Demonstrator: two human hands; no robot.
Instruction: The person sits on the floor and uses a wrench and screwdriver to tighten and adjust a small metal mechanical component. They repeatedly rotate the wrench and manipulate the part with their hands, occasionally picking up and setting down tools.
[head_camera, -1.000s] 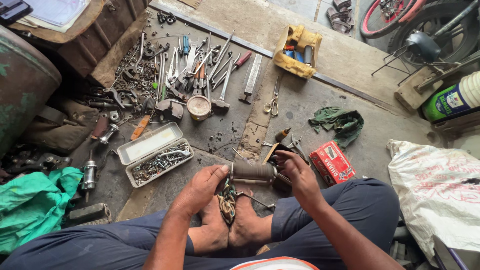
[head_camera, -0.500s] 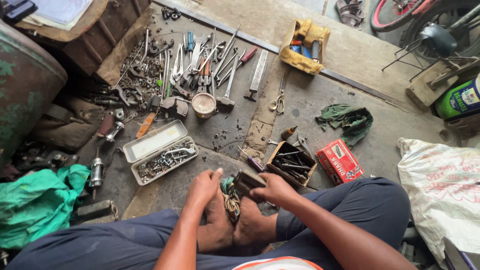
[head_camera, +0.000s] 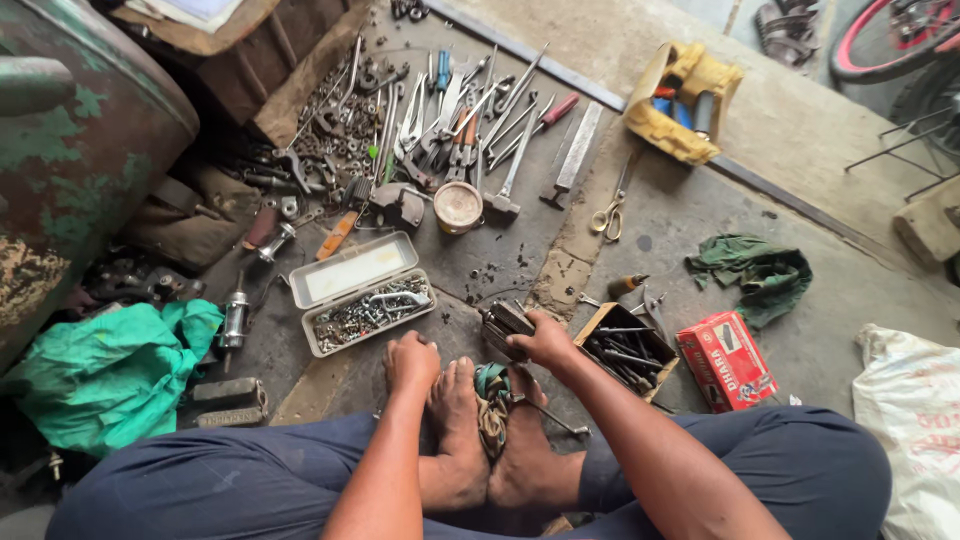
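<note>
The work area is a stained concrete floor (head_camera: 820, 300) strewn with tools, viewed from above a person seated cross-legged with bare feet (head_camera: 490, 440) together. The right hand (head_camera: 545, 342) is closed around a dark metal part (head_camera: 503, 326), held just above the floor in front of the feet. The left hand (head_camera: 412, 360) is curled into a loose fist and holds nothing visible; it rests near the left foot. A bundle of chain and green cloth (head_camera: 490, 400) is clamped between the feet. Just right of the right hand stands a wooden box of bits (head_camera: 625, 348); beside that lies a red carton (head_camera: 727, 360). An open white hinged case of small hardware (head_camera: 362, 293) lies left of the part. Wrenches and pliers (head_camera: 450, 120) occupy the floor beyond.
</note>
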